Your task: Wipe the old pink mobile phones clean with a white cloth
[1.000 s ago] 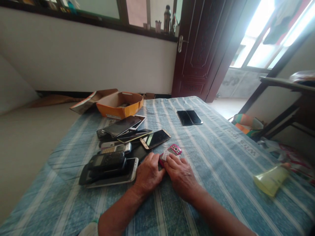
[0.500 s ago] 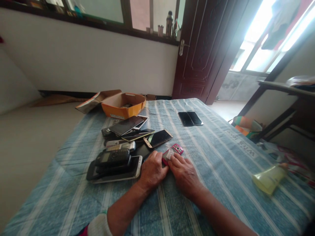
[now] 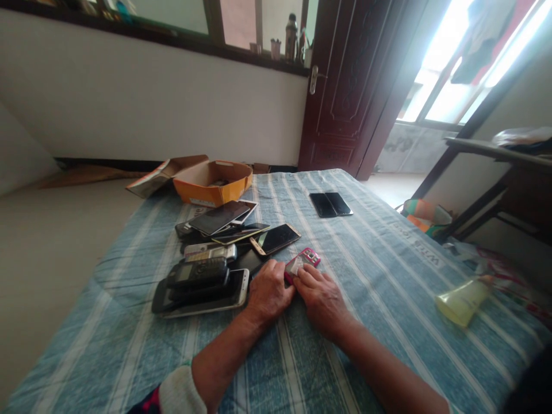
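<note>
Both hands meet at the pink phone (image 3: 303, 261) near the middle of the table (image 3: 388, 276). The left hand (image 3: 269, 293) is curled, knuckles up, its fingers closed against the phone's near-left end. The right hand (image 3: 321, 296) lies flatter, its fingertips pressing a small pale wipe (image 3: 295, 265) onto the phone's face. The phone lies flat on the striped cloth, its far end free.

To do this well, I judge that the left hand should pin the phone so it cannot slide, while the right rubs in short strokes with light pressure, working toward the free end and keeping the wipe folded under the fingertips.

Just left of the phone lies a pile of phones (image 3: 211, 259), touching and overlapping one another; the nearest, a gold-edged one (image 3: 276, 238), sits just beyond the left hand. Two dark phones (image 3: 330, 204) lie side by side farther off, well apart. An orange box (image 3: 213, 183) stands at the far edge, and a yellowish bottle (image 3: 462, 300) lies on its side to the right.

The near half of the pink phone is hidden under the hands, so I cannot tell how much the left hand grips. The wipe is too small to identify surely. The box's contents are unclear.
</note>
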